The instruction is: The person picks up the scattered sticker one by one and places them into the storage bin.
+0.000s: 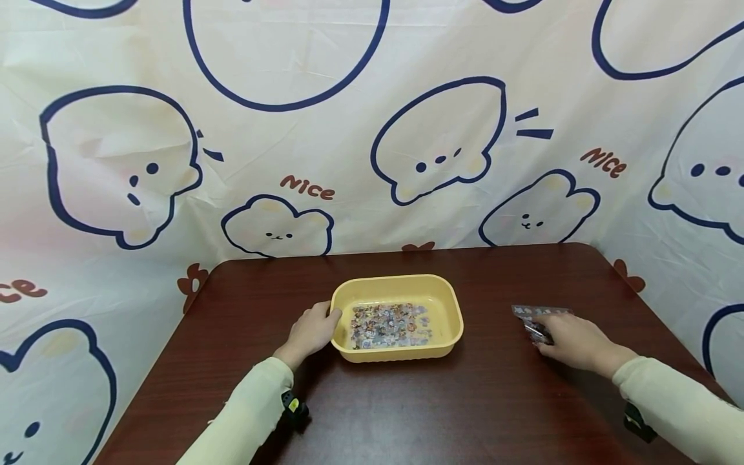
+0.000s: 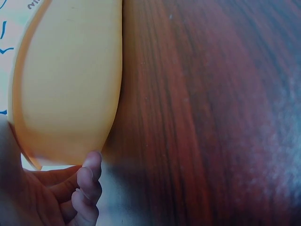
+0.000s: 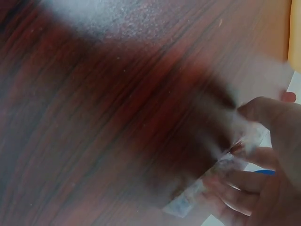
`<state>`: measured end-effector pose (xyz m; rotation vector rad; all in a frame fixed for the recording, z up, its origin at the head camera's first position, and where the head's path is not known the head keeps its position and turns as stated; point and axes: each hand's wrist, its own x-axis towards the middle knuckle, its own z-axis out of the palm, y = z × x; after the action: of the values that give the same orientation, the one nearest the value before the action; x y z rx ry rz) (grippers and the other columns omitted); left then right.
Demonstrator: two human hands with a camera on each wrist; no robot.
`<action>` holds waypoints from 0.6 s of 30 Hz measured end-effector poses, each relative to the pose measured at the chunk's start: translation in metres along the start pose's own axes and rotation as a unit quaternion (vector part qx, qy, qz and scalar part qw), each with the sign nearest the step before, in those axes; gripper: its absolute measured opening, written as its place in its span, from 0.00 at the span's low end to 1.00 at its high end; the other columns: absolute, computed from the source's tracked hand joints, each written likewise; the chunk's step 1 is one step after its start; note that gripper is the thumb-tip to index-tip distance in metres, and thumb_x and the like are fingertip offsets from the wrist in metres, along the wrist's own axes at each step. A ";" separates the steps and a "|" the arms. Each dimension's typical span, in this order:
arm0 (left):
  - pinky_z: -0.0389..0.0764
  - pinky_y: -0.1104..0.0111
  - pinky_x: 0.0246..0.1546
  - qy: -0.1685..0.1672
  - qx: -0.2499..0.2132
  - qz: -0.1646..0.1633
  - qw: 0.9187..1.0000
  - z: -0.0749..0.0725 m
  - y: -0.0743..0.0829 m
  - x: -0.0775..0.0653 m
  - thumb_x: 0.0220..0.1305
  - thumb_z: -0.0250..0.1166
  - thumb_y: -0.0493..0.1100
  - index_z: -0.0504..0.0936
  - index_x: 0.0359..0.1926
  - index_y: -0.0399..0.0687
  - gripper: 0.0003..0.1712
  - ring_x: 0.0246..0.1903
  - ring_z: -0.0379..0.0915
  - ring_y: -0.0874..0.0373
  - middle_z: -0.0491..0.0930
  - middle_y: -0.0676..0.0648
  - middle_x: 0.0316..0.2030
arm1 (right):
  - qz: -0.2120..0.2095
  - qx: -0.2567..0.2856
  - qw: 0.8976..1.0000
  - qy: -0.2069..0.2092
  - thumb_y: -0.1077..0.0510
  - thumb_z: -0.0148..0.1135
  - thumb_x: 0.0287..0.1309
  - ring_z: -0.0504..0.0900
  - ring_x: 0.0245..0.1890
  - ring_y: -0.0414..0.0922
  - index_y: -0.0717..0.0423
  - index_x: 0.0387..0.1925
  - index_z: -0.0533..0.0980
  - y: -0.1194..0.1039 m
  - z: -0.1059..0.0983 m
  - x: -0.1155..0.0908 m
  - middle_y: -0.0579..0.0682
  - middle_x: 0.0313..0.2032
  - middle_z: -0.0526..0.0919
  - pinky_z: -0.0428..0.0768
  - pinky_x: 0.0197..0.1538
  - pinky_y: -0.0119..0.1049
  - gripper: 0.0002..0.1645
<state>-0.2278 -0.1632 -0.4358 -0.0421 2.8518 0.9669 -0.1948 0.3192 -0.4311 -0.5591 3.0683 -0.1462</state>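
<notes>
A yellow plastic basin [image 1: 401, 354] sits mid-table, with many small colourful pieces [image 1: 386, 325] spread over its bottom; their kind is too small to tell. My left hand [image 1: 312, 330] grips the basin's left end, thumb at the rim and fingers against the outer wall. In the left wrist view the basin's smooth side [image 2: 70, 84] rises above the fingers [image 2: 91, 176]. Off to the right, my right hand [image 1: 575, 342] holds a crumpled clear plastic bag [image 1: 537, 312] with a printed strip along one edge. The right wrist view is blurred, with the bag [image 3: 181, 205] by the fingers.
The dark brown wooden table [image 1: 372, 413] has rounded far corners. A pale cloth backdrop [image 1: 349, 142] with cartoon outlines hangs behind it and along both sides. A dark wrist device [image 1: 295, 408] is on the left sleeve, another [image 1: 638, 423] on the right.
</notes>
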 end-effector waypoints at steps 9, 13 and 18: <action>0.69 0.66 0.29 0.001 0.004 -0.003 1.000 0.000 0.000 0.000 0.75 0.46 0.53 0.77 0.64 0.43 0.28 0.25 0.75 0.58 0.79 0.48 0.27 | -0.036 -0.019 0.998 0.039 0.70 0.68 0.43 0.85 0.46 0.60 0.64 0.54 0.77 0.004 0.006 -0.002 0.63 0.47 0.85 0.82 0.38 0.53 0.30; 0.69 0.66 0.31 0.002 0.007 -0.003 1.000 0.000 0.000 0.000 0.75 0.46 0.53 0.76 0.65 0.43 0.28 0.27 0.75 0.58 0.80 0.49 0.27 | -0.036 -0.011 0.998 0.047 0.70 0.68 0.47 0.86 0.42 0.58 0.64 0.54 0.77 0.005 0.007 -0.003 0.62 0.44 0.86 0.83 0.37 0.52 0.28; 0.70 0.66 0.32 0.002 0.010 -0.007 1.000 0.000 0.000 0.000 0.75 0.45 0.54 0.75 0.67 0.42 0.30 0.28 0.76 0.58 0.80 0.48 0.29 | -0.027 0.013 0.997 0.076 0.68 0.66 0.53 0.84 0.33 0.49 0.61 0.45 0.79 0.004 0.003 -0.001 0.56 0.37 0.86 0.81 0.32 0.46 0.15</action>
<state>-0.2279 -0.1637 -0.4358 -0.0606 2.8610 0.9354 -0.1953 0.3228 -0.4345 -0.6585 3.1938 -0.2414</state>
